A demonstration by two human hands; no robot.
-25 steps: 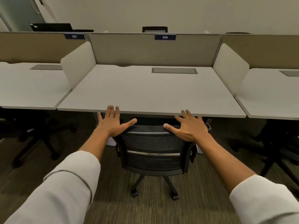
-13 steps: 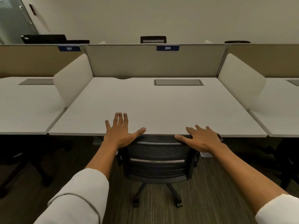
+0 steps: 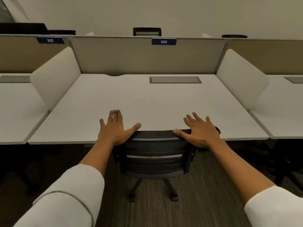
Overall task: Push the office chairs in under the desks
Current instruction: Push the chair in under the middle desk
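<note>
A black mesh-backed office chair (image 3: 155,159) on castors stands at the front edge of the white desk (image 3: 147,102) marked 306. Its seat is hidden under the desktop and the top of its backrest meets the desk edge. My left hand (image 3: 114,130) rests flat against the backrest's top left corner, fingers spread and reaching over the desktop. On the top right corner lies my right hand (image 3: 200,131), palm down with fingers apart. Neither hand wraps around the chair.
White side dividers (image 3: 55,77) (image 3: 241,79) and a grey back panel (image 3: 147,58) fence the desk. Neighbouring desks (image 3: 16,112) (image 3: 282,115) flank it, with dark chair shapes (image 3: 285,161) beneath them. A grey cable hatch (image 3: 175,79) is set into the desktop. Striped carpet (image 3: 196,202) lies below.
The chair has rolled forward with both hands on its backrest. Its top edge has gone from short of the desk to touching it, and my fingers now extend over the desktop.
</note>
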